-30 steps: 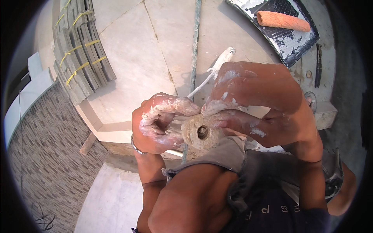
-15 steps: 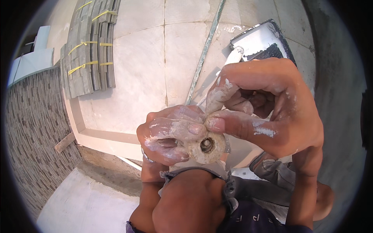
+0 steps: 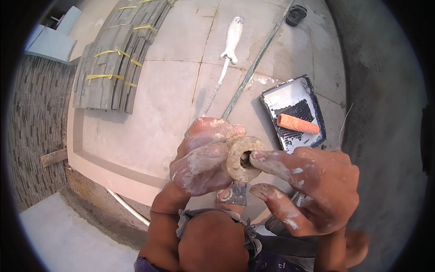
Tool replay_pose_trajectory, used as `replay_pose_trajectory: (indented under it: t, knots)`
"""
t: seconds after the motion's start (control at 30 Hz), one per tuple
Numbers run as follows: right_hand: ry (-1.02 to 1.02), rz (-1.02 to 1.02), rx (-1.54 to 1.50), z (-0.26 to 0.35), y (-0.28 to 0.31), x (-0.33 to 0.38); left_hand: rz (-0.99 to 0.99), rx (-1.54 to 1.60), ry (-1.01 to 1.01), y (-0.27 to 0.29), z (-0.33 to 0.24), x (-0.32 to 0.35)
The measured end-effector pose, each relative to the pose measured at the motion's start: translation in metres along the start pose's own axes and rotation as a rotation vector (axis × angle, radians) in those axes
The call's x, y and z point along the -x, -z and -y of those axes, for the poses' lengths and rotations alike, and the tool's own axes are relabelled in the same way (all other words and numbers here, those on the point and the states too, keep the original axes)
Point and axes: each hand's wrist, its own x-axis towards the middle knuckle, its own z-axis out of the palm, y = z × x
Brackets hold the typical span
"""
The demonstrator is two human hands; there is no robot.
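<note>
My left hand (image 3: pixel 204 156) is closed around a round, beige-caked piece (image 3: pixel 236 170) with a dark central hole; it looks like the end of a paint roller. The hole faces me, and the rest of the piece is hidden by my fingers. My right hand (image 3: pixel 312 186) has its index fingertip at the hole, the thumb apart below and the other fingers curled. Beyond my left hand, a paint-covered roller handle (image 3: pixel 233 38) extends on a thin rod (image 3: pixel 214 96). Whether that rod joins the held piece is hidden.
A black paint tray (image 3: pixel 267 97) with white paint holds an orange roller sleeve (image 3: pixel 297 123). A long pole (image 3: pixel 258 59) lies across the tiles. Strapped grey slats (image 3: pixel 106 68) are stacked at the left, and a dark sandal-like object (image 3: pixel 296 15) lies far off.
The right thumb and index finger have come apart from their pinch, and the index finger has moved to the hole. The roller handle has swung leftward, away from the tray. The view has shifted.
</note>
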Motion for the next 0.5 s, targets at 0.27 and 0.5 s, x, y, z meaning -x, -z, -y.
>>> replay_pose_trajectory:
  t: [0.27,0.5]
  knots:
    - [0.060,0.006,0.260,0.041,0.011,-0.010,-0.038,-0.080,-0.145,-0.002,-0.005,-0.020]
    - [0.002,0.021,-0.084,0.006,0.031,-0.013,-0.047,0.114,-0.088,-0.011,-0.007,-0.030]
